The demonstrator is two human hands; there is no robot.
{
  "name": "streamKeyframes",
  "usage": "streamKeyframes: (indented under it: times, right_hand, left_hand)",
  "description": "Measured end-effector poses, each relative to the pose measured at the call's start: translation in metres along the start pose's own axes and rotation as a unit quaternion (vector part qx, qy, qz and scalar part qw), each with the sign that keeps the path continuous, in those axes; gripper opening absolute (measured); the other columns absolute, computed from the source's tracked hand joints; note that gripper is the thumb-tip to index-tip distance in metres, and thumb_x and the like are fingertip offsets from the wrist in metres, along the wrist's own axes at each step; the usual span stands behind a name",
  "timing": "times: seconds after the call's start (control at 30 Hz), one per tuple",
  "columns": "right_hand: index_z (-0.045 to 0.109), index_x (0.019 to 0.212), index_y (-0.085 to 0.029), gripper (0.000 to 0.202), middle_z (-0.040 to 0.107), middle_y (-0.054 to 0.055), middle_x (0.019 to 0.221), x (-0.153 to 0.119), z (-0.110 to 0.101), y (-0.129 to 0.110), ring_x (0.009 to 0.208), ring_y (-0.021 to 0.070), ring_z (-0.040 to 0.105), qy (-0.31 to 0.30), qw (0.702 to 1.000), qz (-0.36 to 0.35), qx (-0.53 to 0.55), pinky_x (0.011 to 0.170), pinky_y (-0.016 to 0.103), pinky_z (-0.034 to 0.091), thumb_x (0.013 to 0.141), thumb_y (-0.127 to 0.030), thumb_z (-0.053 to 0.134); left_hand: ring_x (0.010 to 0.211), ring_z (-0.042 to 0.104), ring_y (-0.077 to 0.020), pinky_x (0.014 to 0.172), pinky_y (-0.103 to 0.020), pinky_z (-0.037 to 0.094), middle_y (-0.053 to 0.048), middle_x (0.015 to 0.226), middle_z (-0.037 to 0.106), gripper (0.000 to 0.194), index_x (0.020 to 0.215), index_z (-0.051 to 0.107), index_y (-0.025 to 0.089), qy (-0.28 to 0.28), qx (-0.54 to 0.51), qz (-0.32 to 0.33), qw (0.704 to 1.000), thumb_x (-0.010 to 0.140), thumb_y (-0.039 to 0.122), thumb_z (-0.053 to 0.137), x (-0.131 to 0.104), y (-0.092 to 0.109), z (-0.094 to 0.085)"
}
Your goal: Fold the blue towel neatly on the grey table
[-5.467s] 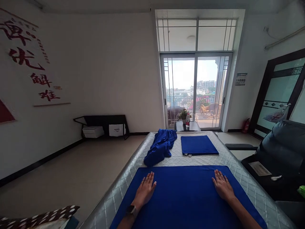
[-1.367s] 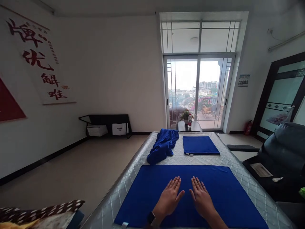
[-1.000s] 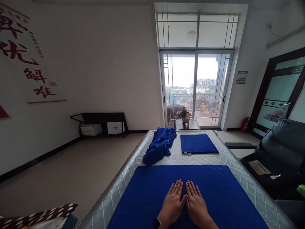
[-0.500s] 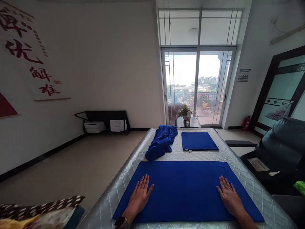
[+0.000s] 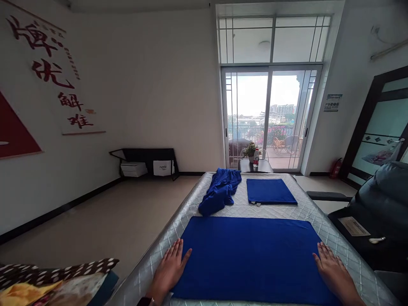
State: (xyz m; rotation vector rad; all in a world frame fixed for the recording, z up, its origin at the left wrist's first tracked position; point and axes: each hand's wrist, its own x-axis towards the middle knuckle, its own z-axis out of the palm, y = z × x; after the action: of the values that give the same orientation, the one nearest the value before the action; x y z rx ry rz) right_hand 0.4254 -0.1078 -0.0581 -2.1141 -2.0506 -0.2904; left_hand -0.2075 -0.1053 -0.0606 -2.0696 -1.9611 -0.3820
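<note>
Apparent smoothing | left hand [image 5: 168,268], right hand [image 5: 335,270] open, empty, at side edges of large blue cloth [image 5: 250,259] | next needs even pressure

Count three blue cloths [image 5: 255,259]: two flat, one crumpled, all on one mattress [image 5: 239,209]. Add two hands [image 5: 168,270] and one watch [image 5: 145,301]. By the window, count one potted plant [image 5: 251,151] and one bottle [image 5: 256,158]. Elsewhere, tally two white items [image 5: 134,169] on one black rack [image 5: 149,154], one fire extinguisher [image 5: 335,168], one plastic bag [image 5: 382,156], one armchair [image 5: 384,195] and four large characters [image 5: 49,73] on one scroll [image 5: 51,91].
</note>
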Motion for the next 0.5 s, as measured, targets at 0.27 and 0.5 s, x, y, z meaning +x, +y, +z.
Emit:
streamKeyframes:
  times: [0.27,0.5]
  right_hand:
    - [0.035,0.153,-0.009,0.067,0.031,0.009,0.160,0.060,-0.051,-0.169,0.150,0.0216,0.021,-0.113,0.984,-0.087,0.104,0.122,0.043,0.017,0.099,-0.045,0.016]
    - [0.025,0.156,-0.010,0.069,0.023,0.009,0.163,0.089,-0.033,-0.233,0.152,0.0210,0.014,-0.140,0.971,-0.123,0.151,0.124,0.042,0.010,0.100,-0.048,0.014]
  left_hand:
    - [0.148,0.031,-0.0259,0.119,-0.048,0.030,-0.013,0.159,0.037,0.066,0.156,0.031,0.017,-0.115,-0.129,0.130,0.976,0.103,0.056,0.019,0.079,0.165,-0.020]
    - [0.150,0.024,-0.0258,0.122,-0.048,0.027,-0.013,0.162,0.031,0.067,0.156,0.028,0.012,-0.114,-0.162,0.154,0.968,0.104,0.052,0.015,0.112,0.235,0.007]
